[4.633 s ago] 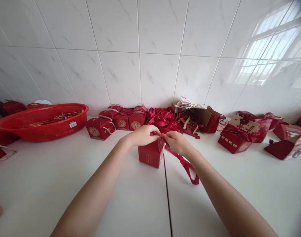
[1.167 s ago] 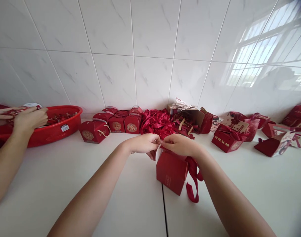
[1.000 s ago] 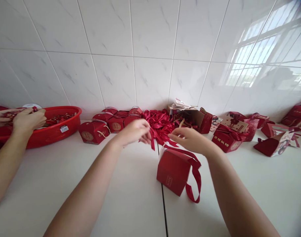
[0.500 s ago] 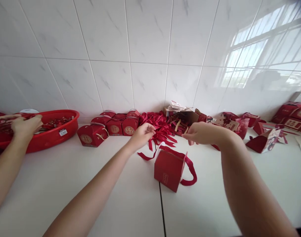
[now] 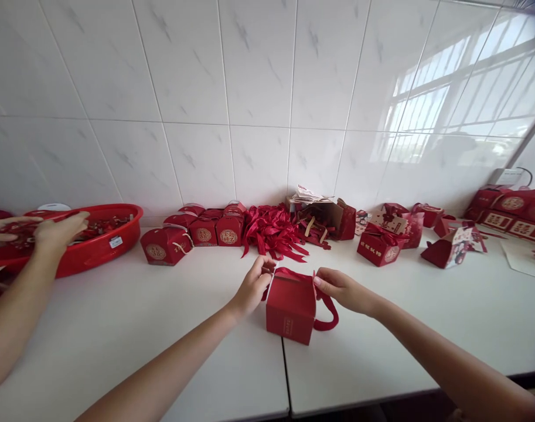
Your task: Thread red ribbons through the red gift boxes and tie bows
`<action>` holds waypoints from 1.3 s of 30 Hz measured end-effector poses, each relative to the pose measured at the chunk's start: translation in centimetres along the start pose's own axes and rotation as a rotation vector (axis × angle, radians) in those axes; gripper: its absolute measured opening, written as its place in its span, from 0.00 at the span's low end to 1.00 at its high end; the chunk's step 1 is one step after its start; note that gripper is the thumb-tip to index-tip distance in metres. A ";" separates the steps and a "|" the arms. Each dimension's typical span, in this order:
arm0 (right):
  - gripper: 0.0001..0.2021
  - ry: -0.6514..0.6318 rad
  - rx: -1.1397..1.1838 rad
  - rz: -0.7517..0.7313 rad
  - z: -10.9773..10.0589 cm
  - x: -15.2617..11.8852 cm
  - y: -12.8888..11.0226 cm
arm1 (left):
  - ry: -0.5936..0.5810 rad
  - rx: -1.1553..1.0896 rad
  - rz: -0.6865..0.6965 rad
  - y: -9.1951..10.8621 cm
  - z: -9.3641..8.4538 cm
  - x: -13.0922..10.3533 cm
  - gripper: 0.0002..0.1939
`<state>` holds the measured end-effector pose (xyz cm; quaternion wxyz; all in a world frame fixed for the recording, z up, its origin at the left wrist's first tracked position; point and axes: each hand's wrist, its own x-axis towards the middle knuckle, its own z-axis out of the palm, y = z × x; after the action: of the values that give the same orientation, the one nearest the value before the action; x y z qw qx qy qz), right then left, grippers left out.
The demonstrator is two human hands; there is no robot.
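A small red gift box [image 5: 290,310] stands on the white table in front of me. A dark red ribbon [image 5: 330,313] runs across its top and loops down on the right side. My left hand [image 5: 254,286] has its fingers bent in at the box's upper left edge, and the ribbon end there is partly hidden. At the upper right edge, my right hand [image 5: 341,288] pinches the raised side flap between thumb and fingers. Behind the box lies a heap of loose red ribbons [image 5: 273,230].
Several finished red boxes [image 5: 166,243] stand along the wall, left of the ribbons. An open carton [image 5: 320,217] holds scraps. A red box with a bow [image 5: 381,243] sits to the right. A co-worker's hands [image 5: 58,234] are over a red basin [image 5: 113,243] at left.
Both hands have come back from above and beyond the box to its two upper side edges. The box is turned slightly. A bowed box formerly behind my right arm now shows.
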<state>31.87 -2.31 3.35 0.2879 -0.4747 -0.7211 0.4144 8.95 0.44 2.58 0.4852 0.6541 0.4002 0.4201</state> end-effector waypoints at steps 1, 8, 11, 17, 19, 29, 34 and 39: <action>0.24 -0.027 0.090 0.000 0.5 0.0 -0.1 | 0.002 -0.001 -0.006 0.1 -0.1 -0.6 0.08; 0.21 -0.017 0.508 -0.026 3.1 -0.6 -1.4 | 0.082 0.134 -0.015 1.2 -0.6 -4.4 0.18; 0.25 0.002 0.486 -0.036 3.6 -0.6 -1.8 | 0.048 0.302 -0.037 2.4 -1.0 -4.2 0.11; 0.24 -0.008 0.397 -0.006 3.3 -0.2 -1.7 | -0.220 0.528 -0.084 5.4 -2.2 -2.7 0.12; 0.25 -0.009 0.381 -0.002 3.2 0.0 -1.4 | -0.237 0.636 -0.105 6.0 -2.0 -2.5 0.12; 0.27 0.008 0.243 -0.021 3.1 -0.5 -0.8 | -0.090 1.026 -0.063 5.5 1.4 -3.2 0.22; 0.24 0.070 0.119 -0.036 3.7 -0.2 -1.0 | -0.109 1.076 0.007 4.2 2.3 -3.4 0.26; 0.21 0.120 -0.011 -0.035 3.8 -0.2 -0.9 | -0.142 0.747 0.011 3.4 1.0 -3.9 0.31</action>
<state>28.50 -3.94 2.22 0.3352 -0.4879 -0.7129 0.3761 9.00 -4.21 5.12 0.2374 0.8156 0.4877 0.2013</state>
